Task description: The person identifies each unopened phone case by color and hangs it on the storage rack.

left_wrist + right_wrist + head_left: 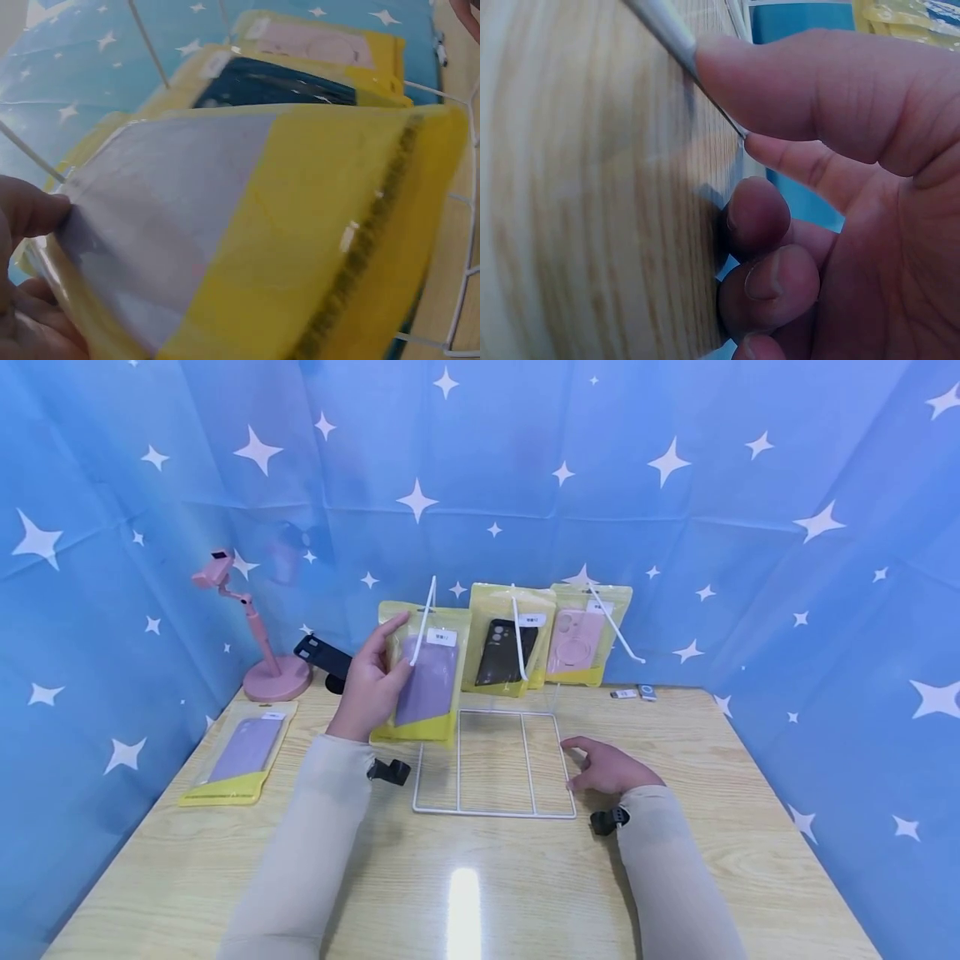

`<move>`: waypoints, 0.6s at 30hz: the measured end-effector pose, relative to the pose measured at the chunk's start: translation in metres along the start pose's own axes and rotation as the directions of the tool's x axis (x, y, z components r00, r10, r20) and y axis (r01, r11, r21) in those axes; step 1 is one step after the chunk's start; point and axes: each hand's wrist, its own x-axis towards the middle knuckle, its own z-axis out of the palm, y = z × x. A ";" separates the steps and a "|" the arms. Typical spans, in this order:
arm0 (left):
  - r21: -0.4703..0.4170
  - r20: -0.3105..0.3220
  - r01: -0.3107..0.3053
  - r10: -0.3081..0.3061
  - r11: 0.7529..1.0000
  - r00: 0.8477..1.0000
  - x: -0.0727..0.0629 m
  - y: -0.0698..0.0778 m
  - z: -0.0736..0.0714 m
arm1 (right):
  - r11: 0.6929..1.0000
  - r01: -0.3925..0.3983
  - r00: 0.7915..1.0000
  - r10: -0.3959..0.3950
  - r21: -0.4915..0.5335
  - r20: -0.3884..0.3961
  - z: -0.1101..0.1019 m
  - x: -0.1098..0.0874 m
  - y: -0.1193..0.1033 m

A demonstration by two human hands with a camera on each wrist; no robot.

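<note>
My left hand [371, 681] pinches the left edge of a clear-and-yellow pouch [461, 681] with a purple phone case [427, 685] inside. The pouch's top overlaps the left prong [423, 618] of a white wire display rack [495, 814]. In the left wrist view, the thumb presses on the front of the pouch [322, 217]. My right hand [611, 767] holds the right side wire of the rack's base. Its thumb and forefinger are at the wire in the right wrist view, the other fingers [772, 277] curled beside the tabletop.
On the rack's other prongs hang pouches with a black phone case [502, 652] and a pink phone case [573, 639]. Another purple-case pouch [240, 752] lies at left, near a pink stand [277, 678] and a black phone holder [322, 656]. Small gadgets [647, 692] lie at the back right.
</note>
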 end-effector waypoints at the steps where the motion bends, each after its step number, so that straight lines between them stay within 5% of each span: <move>1: 0.007 -0.003 -0.002 0.002 1.000 1.000 0.003 -0.002 0.001 | 1.000 0.001 1.000 -0.001 0.000 -0.001 0.000 0.000 0.000; 18: 0.042 0.017 0.082 -0.083 0.996 0.996 0.048 -0.016 0.005 | 1.000 0.002 1.000 -0.002 -0.003 -0.009 0.001 0.000 0.000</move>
